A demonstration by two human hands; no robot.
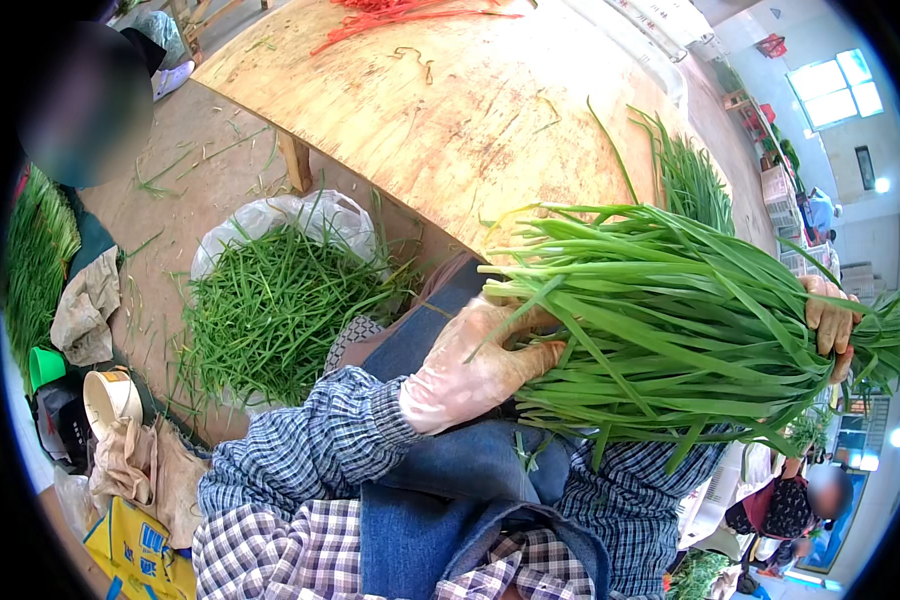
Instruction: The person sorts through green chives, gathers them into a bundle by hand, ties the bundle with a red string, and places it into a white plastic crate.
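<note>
Wooden table (440, 130): worn pale top; I see its near corner just behind the bundle.
Garlic chive bundle (660, 320): above the lap, between both hands. Long axis roughly left–right, pale stem ends left, green tips right. From the left hand it lies rightward; both hands touch it, so neither is nearer.
White plastic bag (345, 225): floor, left of the legs, heaped with chive clippings (270, 310).
Second chive bunch (692, 180): on the table, beyond the main one.
Left hand (485, 355): at the stem end, thumb on the front, leaves pinched between thumb and fingers; I can't see all fingertips.
Right hand (832, 318): at the leafy end, fingers curled over and pressed in; thumb unclear to me.
Brown strand (415, 62): loose on the tabletop, bent.
</note>
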